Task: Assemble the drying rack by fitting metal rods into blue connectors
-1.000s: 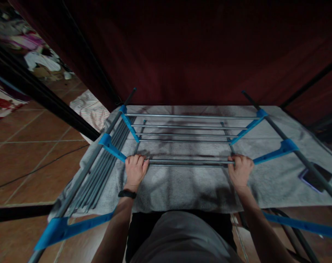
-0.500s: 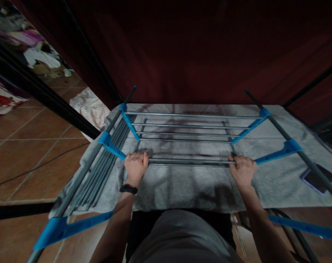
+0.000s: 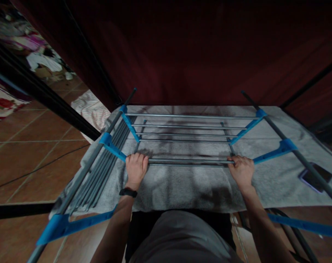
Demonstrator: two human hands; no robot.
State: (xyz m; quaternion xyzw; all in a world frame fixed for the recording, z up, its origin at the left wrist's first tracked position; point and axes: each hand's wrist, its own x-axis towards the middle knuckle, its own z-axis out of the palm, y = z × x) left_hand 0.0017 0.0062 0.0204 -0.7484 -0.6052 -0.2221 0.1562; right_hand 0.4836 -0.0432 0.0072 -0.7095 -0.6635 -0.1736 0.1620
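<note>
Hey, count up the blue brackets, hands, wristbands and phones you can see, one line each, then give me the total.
Blue brackets: 6
Hands: 2
Wristband: 1
Phone: 1
Total: 10

Rack (image 3: 190, 116), set over the grey blanket (image 3: 182, 195): long grey side tubes (image 3: 277, 129), blue brackets (image 3: 113, 149). Four thin crossbars (image 3: 182, 126), seen against blanket's far half; two close-set bars (image 3: 188, 160), parallel, across its middle.
</note>
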